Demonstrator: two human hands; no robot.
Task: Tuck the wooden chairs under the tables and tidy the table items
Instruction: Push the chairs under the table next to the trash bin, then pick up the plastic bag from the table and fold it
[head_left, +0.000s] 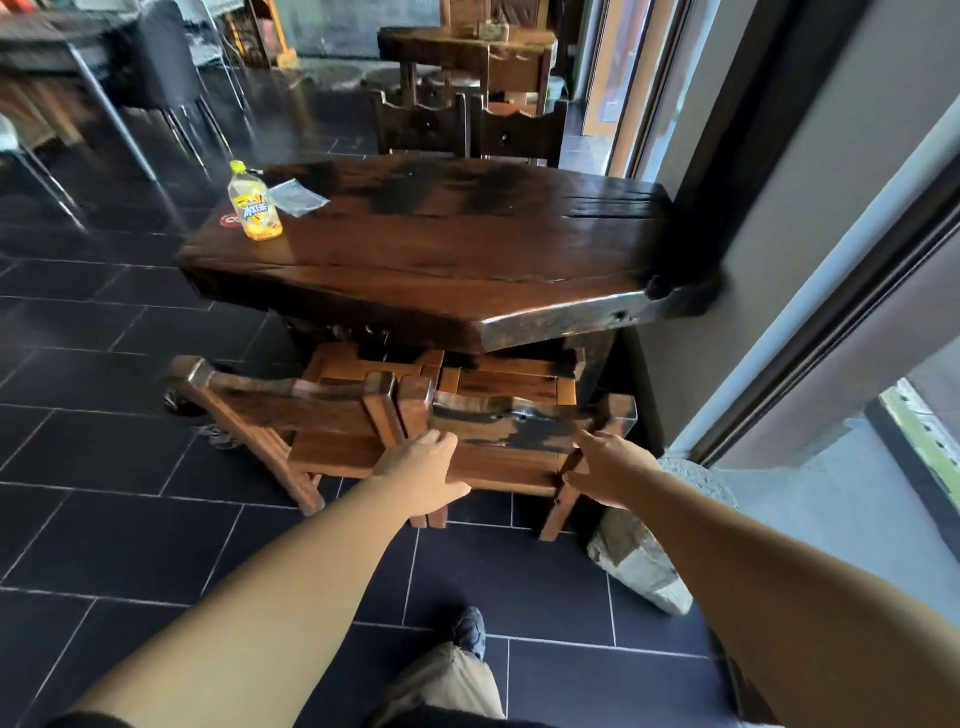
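Inspection from the remote station, left to right.

Table items: a yellow bottle (254, 210) stands upright near the far left corner of the table (441, 249), with a clear plastic packet (298, 197) lying flat just beside it. Neither is tidied; I judge that part of the task not yet begun.

Left chair (291, 400): its seat is partly under the tabletop, but the back sits skewed, with its left post swung out from the table edge. I judge it needs squaring up.

Left hand (421, 475): fingers straight and spread, laid against the back of the right chair (519, 426) near its left post, thumb held out. It grasps nothing and looks placed to push.

Right chair: this is the item in hand. Its seat is largely beneath the tabletop and its back stands just clear of the near edge, touching the left chair's back.

Right hand (608, 475): fingers extended against the chair's right post, thumb apart below them, not closed round it as far as I can tell.

Two far chairs (421, 124) appear drawn in close to the opposite edge.

Assessment: chair-tucking at this table is well advanced, and the item tidying remains.
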